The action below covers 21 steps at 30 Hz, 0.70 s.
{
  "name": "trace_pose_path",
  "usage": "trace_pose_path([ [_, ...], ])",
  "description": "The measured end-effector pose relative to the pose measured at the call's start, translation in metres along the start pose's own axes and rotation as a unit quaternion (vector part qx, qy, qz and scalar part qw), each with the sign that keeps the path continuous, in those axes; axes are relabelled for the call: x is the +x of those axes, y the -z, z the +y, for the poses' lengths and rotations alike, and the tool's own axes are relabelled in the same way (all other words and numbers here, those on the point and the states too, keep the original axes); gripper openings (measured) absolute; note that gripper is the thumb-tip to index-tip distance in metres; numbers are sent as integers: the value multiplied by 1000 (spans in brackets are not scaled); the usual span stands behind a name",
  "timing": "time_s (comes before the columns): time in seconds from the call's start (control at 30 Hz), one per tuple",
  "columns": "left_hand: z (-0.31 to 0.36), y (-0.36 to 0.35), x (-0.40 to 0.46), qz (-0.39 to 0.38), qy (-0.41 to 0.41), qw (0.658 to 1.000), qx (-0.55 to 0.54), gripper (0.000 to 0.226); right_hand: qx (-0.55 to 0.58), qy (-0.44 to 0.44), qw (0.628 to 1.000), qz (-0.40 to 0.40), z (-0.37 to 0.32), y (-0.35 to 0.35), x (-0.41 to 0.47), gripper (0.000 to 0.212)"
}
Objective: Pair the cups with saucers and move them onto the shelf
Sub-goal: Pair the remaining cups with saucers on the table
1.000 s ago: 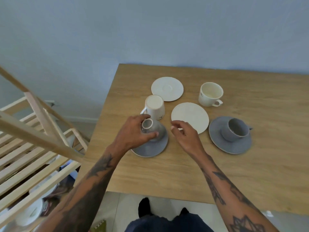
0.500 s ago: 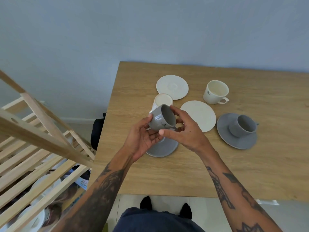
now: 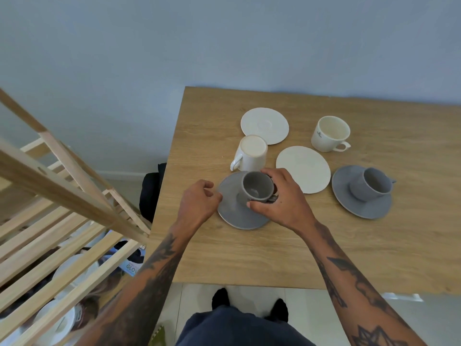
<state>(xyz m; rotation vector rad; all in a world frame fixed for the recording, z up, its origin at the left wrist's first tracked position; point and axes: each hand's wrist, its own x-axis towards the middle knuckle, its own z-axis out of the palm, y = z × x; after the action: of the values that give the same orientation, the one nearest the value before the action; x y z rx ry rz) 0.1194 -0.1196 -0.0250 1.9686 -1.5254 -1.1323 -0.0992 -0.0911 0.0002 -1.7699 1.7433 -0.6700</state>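
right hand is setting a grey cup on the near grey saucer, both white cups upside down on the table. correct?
Not quite. Only the white cup by the near grey saucer is upside down; the far white cup stands upright, mouth open, in the head view. The right hand does hold the grey cup on that saucer.

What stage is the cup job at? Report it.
Done: one grey cup sits on its grey saucer at the right. In hand: the right hand holds a second grey cup upright on the near grey saucer; the left hand is beside it, holding nothing. Left: two white cups, one upside down, need the white saucers. All these pieces are on the table, not the shelf.
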Motion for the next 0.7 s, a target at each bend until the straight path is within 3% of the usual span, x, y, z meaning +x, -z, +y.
trace_pose_path([
  [0.27, -6, -1, -6, -27, 13, 995, -100, 34, -10, 19, 1000, -7, 0, -13, -2, 83],
  [0.7, -20, 5, -13, -17, 12, 996, -82, 33, -11, 34, 999, -36, -14, -30, -13, 85],
])
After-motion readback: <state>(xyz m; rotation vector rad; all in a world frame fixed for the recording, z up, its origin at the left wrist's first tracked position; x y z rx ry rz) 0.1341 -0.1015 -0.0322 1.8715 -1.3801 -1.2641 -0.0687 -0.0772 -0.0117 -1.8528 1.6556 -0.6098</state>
